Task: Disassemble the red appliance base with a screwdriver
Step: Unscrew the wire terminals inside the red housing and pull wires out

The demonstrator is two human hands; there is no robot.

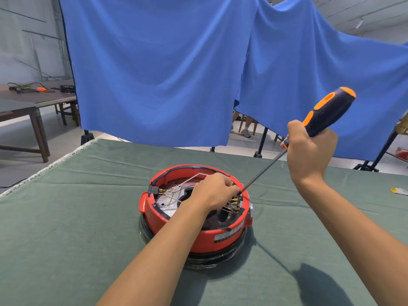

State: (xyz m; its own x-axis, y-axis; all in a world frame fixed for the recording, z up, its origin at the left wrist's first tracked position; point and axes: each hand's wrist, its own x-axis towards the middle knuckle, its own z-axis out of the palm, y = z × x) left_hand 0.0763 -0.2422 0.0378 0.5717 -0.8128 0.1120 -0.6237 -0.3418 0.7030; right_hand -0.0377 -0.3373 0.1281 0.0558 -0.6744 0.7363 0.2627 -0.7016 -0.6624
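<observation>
One red base (196, 217), mid-bench, open cloth (66, 217) all round to every edge — left hand (213, 191) fingers curled inside its rim; right hand (309, 149) fisted around screwdriver (326, 111), tip at terminals (235, 200).

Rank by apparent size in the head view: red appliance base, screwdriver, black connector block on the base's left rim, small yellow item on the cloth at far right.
1. red appliance base
2. screwdriver, closer to the camera, so flattered
3/4. black connector block and yellow item: both tiny, too alike to rank.
</observation>
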